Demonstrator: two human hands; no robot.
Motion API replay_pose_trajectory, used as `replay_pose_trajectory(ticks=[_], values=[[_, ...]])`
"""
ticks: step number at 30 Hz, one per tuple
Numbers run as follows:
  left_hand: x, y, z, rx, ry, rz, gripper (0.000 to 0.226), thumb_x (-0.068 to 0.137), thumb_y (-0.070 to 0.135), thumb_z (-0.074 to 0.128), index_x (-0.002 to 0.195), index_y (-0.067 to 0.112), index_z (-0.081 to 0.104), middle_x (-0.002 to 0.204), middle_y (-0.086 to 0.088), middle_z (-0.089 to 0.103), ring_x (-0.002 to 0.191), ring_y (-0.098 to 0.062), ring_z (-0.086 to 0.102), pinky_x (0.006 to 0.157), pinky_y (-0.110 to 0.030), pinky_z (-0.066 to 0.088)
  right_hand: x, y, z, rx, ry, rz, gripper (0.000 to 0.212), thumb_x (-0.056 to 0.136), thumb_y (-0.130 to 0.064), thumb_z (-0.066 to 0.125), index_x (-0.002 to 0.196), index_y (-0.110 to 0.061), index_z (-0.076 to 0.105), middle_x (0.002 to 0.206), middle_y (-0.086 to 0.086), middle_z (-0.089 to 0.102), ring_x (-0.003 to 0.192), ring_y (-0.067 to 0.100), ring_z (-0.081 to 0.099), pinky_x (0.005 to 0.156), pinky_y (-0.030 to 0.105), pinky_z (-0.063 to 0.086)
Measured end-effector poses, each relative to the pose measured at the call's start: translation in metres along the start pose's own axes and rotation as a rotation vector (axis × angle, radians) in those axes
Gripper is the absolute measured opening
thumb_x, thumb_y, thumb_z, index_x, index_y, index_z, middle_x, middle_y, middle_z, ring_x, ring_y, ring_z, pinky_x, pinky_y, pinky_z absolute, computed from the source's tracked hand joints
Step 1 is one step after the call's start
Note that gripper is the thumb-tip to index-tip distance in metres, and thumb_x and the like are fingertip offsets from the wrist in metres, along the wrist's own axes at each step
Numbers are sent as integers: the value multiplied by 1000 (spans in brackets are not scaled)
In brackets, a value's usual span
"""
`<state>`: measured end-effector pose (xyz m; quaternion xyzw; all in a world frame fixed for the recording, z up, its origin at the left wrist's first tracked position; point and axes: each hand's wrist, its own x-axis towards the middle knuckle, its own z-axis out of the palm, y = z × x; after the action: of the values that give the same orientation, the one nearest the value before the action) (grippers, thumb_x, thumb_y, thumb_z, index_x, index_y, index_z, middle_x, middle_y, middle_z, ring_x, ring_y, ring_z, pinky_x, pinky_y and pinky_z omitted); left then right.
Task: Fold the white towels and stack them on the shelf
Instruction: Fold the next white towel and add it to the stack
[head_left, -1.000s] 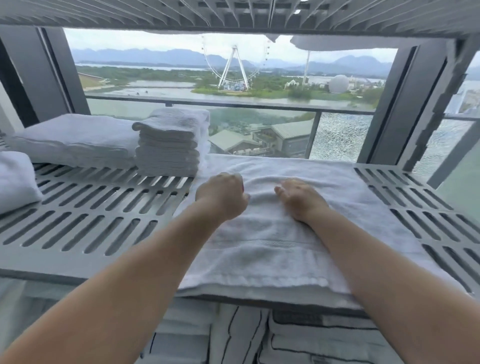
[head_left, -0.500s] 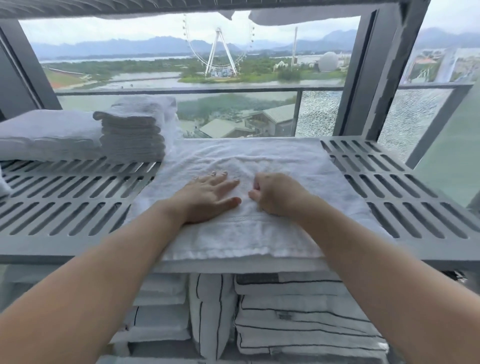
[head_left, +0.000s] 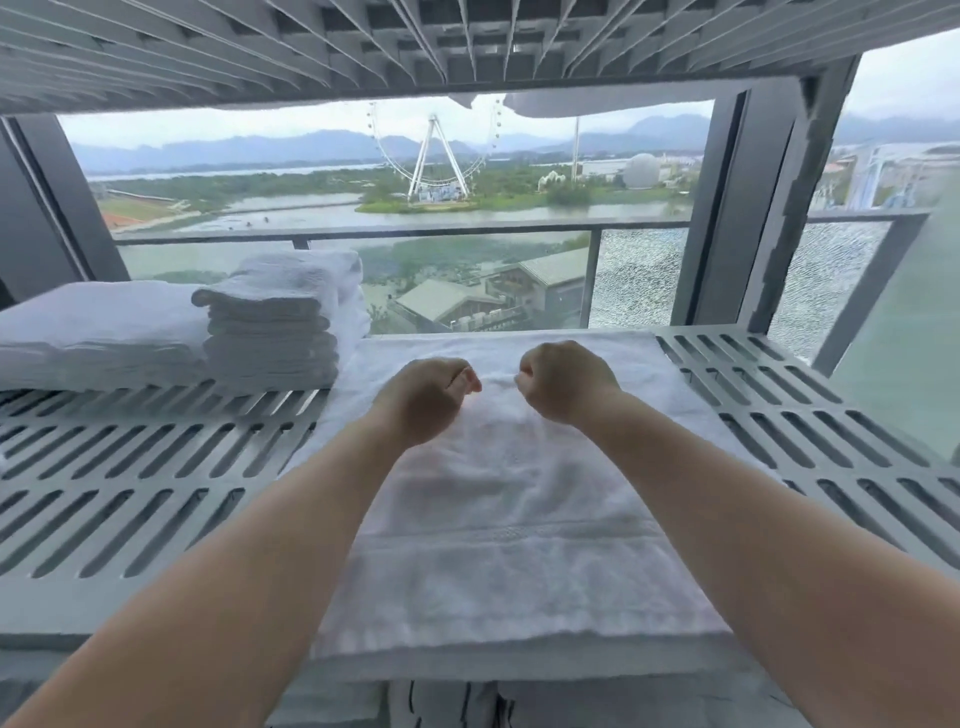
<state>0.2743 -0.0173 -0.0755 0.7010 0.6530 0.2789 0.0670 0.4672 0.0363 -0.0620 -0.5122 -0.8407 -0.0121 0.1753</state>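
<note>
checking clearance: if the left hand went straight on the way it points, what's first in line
Only more white towel under the left hand; beyond its far edge probably the window glass, depth unclear.

- Hands: two, one left hand (head_left: 423, 400) and one right hand (head_left: 563, 382).
- Spread towel (head_left: 509, 519): one, white.
- Stack of small folded towels (head_left: 275, 322): one; its layers are too close-set to count.
- Low pile of larger folded towels (head_left: 98, 332): one.
- Slotted grey shelves: two, a lower shelf (head_left: 130, 493) and an upper shelf (head_left: 311, 47).
- Ferris wheel (head_left: 434, 150): one, beyond the glass.
- White dome (head_left: 641, 170): one.
- Black-striped linens (head_left: 452, 706) underneath: number not discernible.
</note>
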Motion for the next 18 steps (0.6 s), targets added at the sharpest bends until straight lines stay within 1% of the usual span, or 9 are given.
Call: replay_pose_trajectory(ticks=[3, 6, 7, 8, 10, 11, 12, 16, 18], values=[[32, -15, 11, 138, -122, -22, 37, 104, 41, 40, 134, 29, 58, 144, 0, 55, 132, -21, 49, 109, -40, 38, 24, 3, 10, 42, -120, 13, 26, 92, -19, 48, 92, -16, 73, 101, 8, 69, 96, 29, 60, 77, 34, 51], [56, -32, 25, 391, -320, -94, 66, 98, 64, 34, 155, 31, 31, 165, -5, 24, 151, -25, 23, 121, -46, 20, 46, 11, 20, 1, -230, 109, 26, 93, -19, 49, 99, -12, 73, 108, 10, 69, 102, 31, 62, 82, 32, 52], [64, -38, 27, 441, -344, -122, 72, 96, 69, 29, 157, 31, 25, 167, -4, 18, 153, -26, 17, 122, -48, 17, 54, 14, 21, -29, -276, 163, 26, 94, -19, 49, 101, -8, 72, 105, 12, 69, 99, 31, 63, 81, 32, 52], [73, -41, 27, 455, -356, -153, 75, 96, 70, 27, 158, 28, 26, 167, -4, 19, 153, -27, 18, 122, -49, 18, 60, 17, 22, -39, -324, 226, 25, 94, -17, 50, 99, -5, 71, 95, 13, 70, 89, 30, 66, 77, 31, 53], [89, -45, 21, 479, -367, -174, 69, 100, 62, 27, 152, 18, 39, 161, -8, 34, 146, -29, 32, 118, -45, 28, 75, 20, 21, -1, -406, 326, 23, 91, -12, 50, 84, -3, 70, 63, 10, 68, 58, 26, 66, 62, 31, 55], [95, -45, 18, 500, -367, -179, 65, 102, 58, 28, 147, 14, 45, 156, -10, 42, 141, -31, 40, 114, -45, 34, 81, 19, 19, 22, -420, 347, 25, 91, -10, 48, 80, -2, 70, 56, 9, 66, 46, 25, 64, 57, 31, 56], [102, -47, 15, 507, -348, -188, 62, 103, 55, 29, 144, 13, 48, 152, -11, 46, 137, -31, 44, 111, -46, 37, 88, 18, 16, 40, -401, 345, 26, 92, -10, 48, 81, -1, 70, 56, 8, 68, 42, 24, 64, 55, 31, 56], [125, -58, 12, 486, -244, -172, 56, 100, 52, 35, 142, 17, 48, 147, -11, 47, 132, -32, 48, 104, -49, 43, 116, 11, 8, 5, -175, 257, 19, 92, -10, 48, 79, -12, 61, 67, 3, 72, 49, 17, 69, 60, 33, 61], [133, -64, 14, 503, -177, -142, 52, 100, 48, 40, 139, 17, 52, 143, -10, 50, 128, -31, 51, 99, -48, 49, 124, 12, 10, -20, -138, 238, 16, 90, -7, 46, 93, -16, 59, 77, 4, 73, 64, 21, 73, 70, 39, 62]])
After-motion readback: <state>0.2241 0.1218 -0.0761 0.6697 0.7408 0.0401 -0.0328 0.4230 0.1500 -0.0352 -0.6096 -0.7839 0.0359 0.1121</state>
